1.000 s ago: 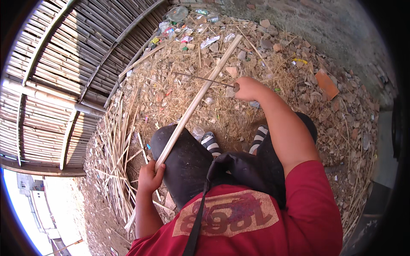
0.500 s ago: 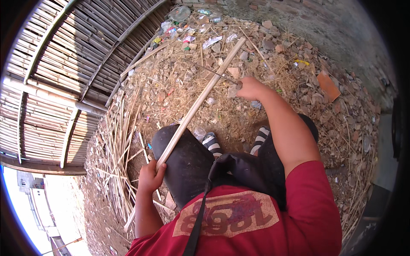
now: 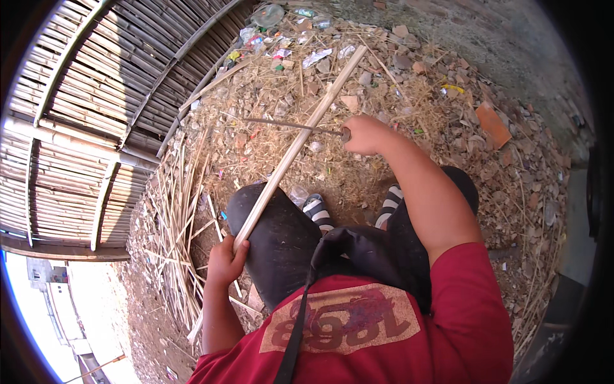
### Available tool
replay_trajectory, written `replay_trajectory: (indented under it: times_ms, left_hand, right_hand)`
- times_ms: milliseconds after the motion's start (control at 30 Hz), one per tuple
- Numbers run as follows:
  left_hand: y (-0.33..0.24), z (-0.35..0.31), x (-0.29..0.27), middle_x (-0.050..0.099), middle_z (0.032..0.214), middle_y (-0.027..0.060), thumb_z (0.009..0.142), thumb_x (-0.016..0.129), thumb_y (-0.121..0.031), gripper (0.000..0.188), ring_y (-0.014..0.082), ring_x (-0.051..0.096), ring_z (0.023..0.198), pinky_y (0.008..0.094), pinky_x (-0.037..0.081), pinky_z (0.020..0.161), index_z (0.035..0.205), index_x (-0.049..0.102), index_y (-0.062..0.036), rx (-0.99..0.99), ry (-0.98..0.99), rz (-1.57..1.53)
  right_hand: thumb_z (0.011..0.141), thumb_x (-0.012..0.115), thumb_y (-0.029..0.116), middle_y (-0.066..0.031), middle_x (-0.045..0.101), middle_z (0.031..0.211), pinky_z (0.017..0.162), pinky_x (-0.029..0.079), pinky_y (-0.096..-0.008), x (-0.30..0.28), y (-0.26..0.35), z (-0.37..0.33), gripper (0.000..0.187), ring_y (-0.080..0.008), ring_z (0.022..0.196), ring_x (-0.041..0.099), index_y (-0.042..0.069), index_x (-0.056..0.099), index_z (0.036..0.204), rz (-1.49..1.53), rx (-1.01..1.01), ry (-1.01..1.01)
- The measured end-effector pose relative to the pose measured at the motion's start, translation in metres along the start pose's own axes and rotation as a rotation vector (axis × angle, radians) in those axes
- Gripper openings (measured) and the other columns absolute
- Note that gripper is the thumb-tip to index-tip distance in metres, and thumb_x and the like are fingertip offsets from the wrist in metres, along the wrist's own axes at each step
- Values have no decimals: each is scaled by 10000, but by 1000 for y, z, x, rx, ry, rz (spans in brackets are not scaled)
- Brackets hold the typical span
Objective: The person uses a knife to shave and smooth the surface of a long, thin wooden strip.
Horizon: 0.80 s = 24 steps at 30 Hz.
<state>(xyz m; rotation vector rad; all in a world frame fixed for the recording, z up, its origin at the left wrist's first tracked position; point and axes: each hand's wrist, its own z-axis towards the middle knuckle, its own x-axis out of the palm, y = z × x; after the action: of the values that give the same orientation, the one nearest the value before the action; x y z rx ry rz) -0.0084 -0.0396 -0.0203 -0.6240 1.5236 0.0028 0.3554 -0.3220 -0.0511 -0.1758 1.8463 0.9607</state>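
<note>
Over the last half second the thin dark blade [image 3: 275, 121] has swung from a steeper slant to a flatter line, and the right hand [image 3: 369, 136] has come slightly toward the person's left; the blade now crosses the pale strip [image 3: 285, 163] lower down, nearer the left hand [image 3: 224, 262], which seems to set it to work on a different stretch, though whether it touches there I cannot tell; the strip itself has hardly moved; it slants from the left hand over the left thigh [image 3: 272, 240] and out above the littered ground [image 3: 358, 185], its far end ahead and to the right; the left hand is clamped round the near end, thumb along the top; the right hand is curled into a fist about the handle [image 3: 346, 134], most of which it hides; loose strips [image 3: 173, 256] lie heaped on the person's left.
</note>
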Motion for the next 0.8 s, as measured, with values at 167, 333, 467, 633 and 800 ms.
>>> replay_trajectory:
  times_ms: [167, 333, 467, 633, 800]
  left_hand:
    - [0, -2, 0, 618, 690, 262, 953, 647, -370, 409, 482, 624, 679, 536, 471, 615, 793, 554, -5, 7, -6, 43]
    - [-3, 0, -4, 626, 703, 268, 957, 636, -382, 411, 485, 628, 691, 547, 473, 624, 803, 561, -8, 20, -21, 100]
    - [-1, -2, -2, 630, 709, 270, 960, 627, -397, 422, 489, 628, 700, 556, 474, 635, 811, 564, -8, 0, 1, 92]
    - [-3, 5, -4, 628, 707, 273, 962, 621, -398, 421, 494, 629, 704, 562, 474, 640, 818, 568, -6, 19, -2, 111]
    - [-6, -2, -4, 630, 701, 268, 965, 617, -396, 419, 494, 629, 693, 560, 474, 628, 812, 566, -8, -1, -7, 107]
  right_hand:
    - [710, 710, 237, -197, 714, 926, 784, 551, -459, -1, 1, 0, 311, -368, 888, 694, 29, 705, 941, -28, -129, 121]
    - [720, 714, 224, -183, 725, 930, 790, 548, -437, 2, -27, 10, 345, -336, 879, 701, 47, 724, 1016, 173, 124, 42]
    - [736, 640, 179, -198, 730, 990, 833, 551, -464, 13, 13, -1, 333, -359, 949, 705, 65, 735, 1035, -83, -21, 83]
    - [733, 643, 193, -197, 721, 1055, 845, 557, -465, 6, -21, 8, 343, -354, 984, 698, 53, 722, 1036, -17, 36, 99]
    - [721, 660, 203, -185, 726, 995, 818, 567, -465, 12, -3, 5, 329, -358, 942, 706, 46, 729, 1002, 13, 59, -14]
